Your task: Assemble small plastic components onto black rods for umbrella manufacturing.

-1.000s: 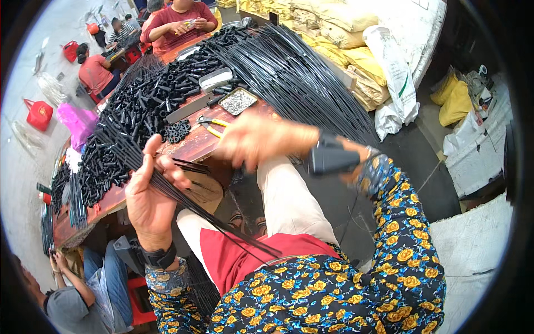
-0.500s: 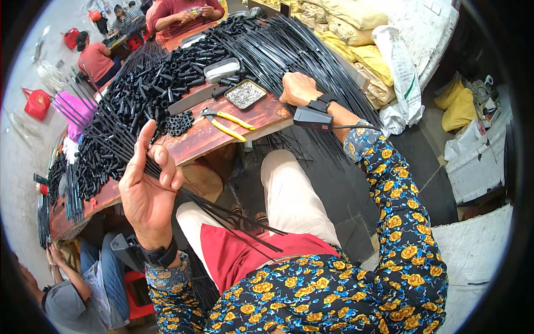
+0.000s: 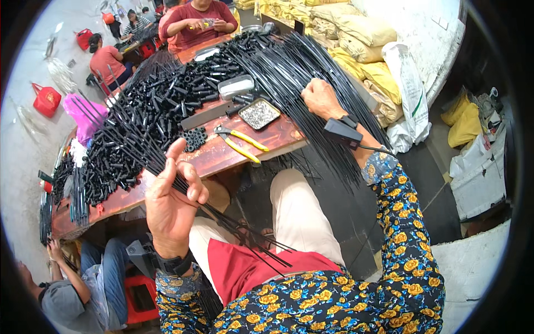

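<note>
A bundle of thin black rods [image 3: 146, 153] runs slantwise past my left hand [image 3: 173, 209], its near ends hanging over my lap. That hand's palm is turned up, with the index finger raised and the other fingers curled around the bundle. My right hand [image 3: 324, 99] is closed on the large pile of black rods [image 3: 289, 69] at the table's right side; its fingertips are partly hidden. Between the hands lie yellow-handled pliers [image 3: 243, 146], a square tin of small silvery pieces [image 3: 260, 113] and a cluster of black rings [image 3: 194, 139].
Short black tubes [image 3: 161, 94] are heaped across the wooden table [image 3: 222, 158]. A flat metal bar [image 3: 207, 116] and a white tray [image 3: 236, 86] lie among them. Yellow sacks [image 3: 361, 36] stand behind at the right. A co-worker [image 3: 78, 295] sits at lower left, another [image 3: 200, 22] across the table.
The whole view has shifted, so the table sits lower and further right. My right hand has slid slightly along the rod pile. My left hand keeps its pose with the bundle.
</note>
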The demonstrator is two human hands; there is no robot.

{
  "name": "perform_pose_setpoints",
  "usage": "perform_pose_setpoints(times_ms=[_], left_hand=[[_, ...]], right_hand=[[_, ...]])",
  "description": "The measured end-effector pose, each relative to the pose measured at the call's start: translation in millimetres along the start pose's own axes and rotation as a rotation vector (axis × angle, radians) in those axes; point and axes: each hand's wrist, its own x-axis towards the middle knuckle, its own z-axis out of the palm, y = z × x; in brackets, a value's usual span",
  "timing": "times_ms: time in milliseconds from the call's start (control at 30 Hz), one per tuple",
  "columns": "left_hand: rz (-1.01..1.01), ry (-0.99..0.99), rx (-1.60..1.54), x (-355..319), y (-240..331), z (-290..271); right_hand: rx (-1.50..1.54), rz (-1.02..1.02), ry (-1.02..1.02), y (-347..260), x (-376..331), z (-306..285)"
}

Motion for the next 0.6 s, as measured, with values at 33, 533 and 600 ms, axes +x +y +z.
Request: perform_pose_setpoints(times_ms=[33, 533, 600], left_hand=[[0.001, 0.004, 0.023, -1, 0, -1], [0.057, 0.059, -0.034, -7, 2, 12], [0.063, 0.055, -0.043, -9, -1, 12]], right_hand=[[0.124, 0.031, -0.006, -8, 1, -4], [0.969, -0.297, -0.303, -156, -45, -32], [0.963, -0.258, -0.373, -165, -58, -30]])
